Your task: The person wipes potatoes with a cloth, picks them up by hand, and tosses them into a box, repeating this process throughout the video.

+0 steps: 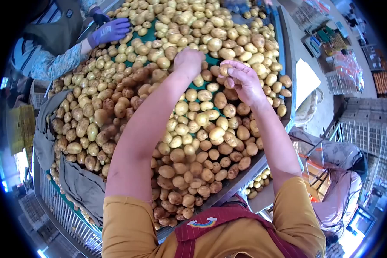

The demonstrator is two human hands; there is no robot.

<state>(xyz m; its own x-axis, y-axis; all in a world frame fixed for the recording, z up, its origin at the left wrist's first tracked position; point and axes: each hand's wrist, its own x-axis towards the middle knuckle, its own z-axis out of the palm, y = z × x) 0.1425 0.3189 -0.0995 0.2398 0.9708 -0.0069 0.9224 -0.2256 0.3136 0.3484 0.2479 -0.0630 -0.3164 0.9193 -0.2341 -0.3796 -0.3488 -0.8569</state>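
Note:
A green conveyor belt [147, 38] is covered with several small yellow-brown potatoes [189, 142]. My left hand [187, 61] reaches far out over the pile, fingers curled down among the potatoes; whether it grips one is hidden. My right hand [241, 81] is beside it, fingers closed around a potato [225, 69] held just above the pile. Both my forearms stretch over the belt from my yellow sleeves.
Across the belt a co-worker's purple-gloved hand [110, 31] rests on the potatoes. Grey cloth [79, 185] hangs over the belt's left side rail. Stacked white crates [365, 124] stand at the right, and more potatoes [258, 182] lie in a bin below the belt edge.

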